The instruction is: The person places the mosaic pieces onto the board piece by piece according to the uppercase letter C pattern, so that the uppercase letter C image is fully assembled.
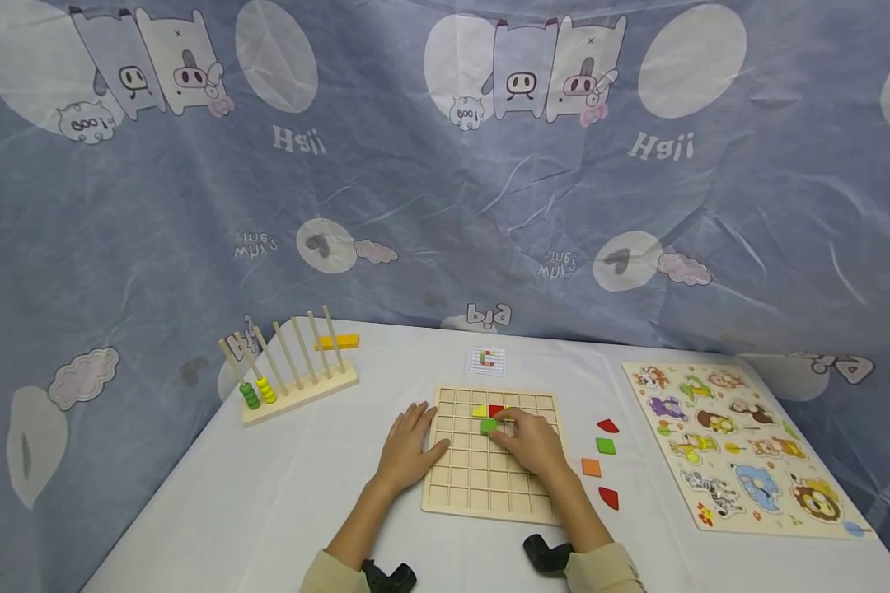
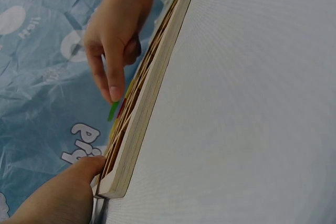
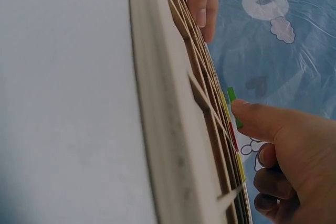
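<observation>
A square wooden grid board [image 1: 460, 500] lies on the white table. At its left edge rests my left hand [image 1: 406, 451], fingers spread and fairly straight, thumb on the rim. Over the upper middle cells, my right hand [image 1: 536, 445] pinches a green square tile [image 1: 487, 426] between thumb and fingers. Both wrist views show this green tile [image 3: 231, 94] tilted just above the grid. A yellow tile [image 1: 479, 411] and a red tile [image 1: 496, 410] sit in a row of cells, with more yellow partly hidden by the right fingers.
Right of the board lie a green square [image 1: 606, 445], an orange square [image 1: 591, 468] and two red curved pieces [image 1: 608, 499]. A pattern card [image 1: 487, 361] is behind the board. An animal puzzle [image 1: 682, 461] lies far right, a peg stand [image 1: 304, 394] with beads left, a yellow bar [image 1: 337, 341] behind it.
</observation>
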### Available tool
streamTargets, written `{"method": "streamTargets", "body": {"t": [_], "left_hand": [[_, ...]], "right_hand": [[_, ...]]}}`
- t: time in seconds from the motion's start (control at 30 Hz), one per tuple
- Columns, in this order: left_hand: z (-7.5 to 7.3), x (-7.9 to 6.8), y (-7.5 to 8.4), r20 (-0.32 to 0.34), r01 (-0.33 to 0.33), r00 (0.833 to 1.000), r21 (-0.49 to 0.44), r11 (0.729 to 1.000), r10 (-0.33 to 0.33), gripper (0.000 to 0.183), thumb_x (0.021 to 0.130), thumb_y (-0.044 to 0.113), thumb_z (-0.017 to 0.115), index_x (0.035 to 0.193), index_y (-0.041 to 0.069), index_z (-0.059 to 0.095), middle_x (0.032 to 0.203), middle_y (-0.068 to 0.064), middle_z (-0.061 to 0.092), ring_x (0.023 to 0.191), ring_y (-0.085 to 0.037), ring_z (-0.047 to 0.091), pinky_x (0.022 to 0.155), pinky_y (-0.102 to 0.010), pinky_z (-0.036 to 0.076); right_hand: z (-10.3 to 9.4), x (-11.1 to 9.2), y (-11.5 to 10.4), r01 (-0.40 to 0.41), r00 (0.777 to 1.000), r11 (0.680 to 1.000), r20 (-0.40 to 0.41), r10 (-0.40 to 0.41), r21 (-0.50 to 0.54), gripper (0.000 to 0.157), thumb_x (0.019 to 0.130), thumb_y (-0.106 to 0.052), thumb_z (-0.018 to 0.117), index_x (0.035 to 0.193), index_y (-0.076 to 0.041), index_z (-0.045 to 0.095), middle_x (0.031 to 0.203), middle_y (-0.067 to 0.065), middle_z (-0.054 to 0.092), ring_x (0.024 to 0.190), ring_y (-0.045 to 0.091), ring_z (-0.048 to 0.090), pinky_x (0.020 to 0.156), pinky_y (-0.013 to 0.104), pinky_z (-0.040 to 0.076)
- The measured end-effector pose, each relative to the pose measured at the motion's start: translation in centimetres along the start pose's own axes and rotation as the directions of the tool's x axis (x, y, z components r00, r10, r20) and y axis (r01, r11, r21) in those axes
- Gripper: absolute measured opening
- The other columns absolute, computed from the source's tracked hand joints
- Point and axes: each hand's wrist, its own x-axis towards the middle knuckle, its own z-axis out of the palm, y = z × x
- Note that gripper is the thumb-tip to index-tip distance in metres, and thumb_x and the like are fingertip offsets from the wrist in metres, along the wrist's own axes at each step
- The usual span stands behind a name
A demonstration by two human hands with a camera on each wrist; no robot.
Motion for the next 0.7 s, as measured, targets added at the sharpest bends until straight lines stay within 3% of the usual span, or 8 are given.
{"method": "streamTargets", "body": {"t": [0.7], "left_hand": [[0.04, 0.07, -0.06, -0.006, -0.001, 1.000, 0.010, 1.000, 0.001, 0.064, 0.089, 0.048, 0.052, 0.138, 0.008, 0.042, 0.143, -0.014, 0.036, 0.135, -0.031, 0.024, 0.111, -0.045, 0.015]], "right_hand": [[1.01, 0.58, -0.72, 0.091, 0.996, 0.992, 0.005, -0.090, -0.085, 0.032, 0.077, -0.034, 0.074, 0.101, -0.014, 0.069, 0.051, -0.006, 0.043, 0.046, 0.010, 0.036, 0.039, 0.026, 0.030]]}}
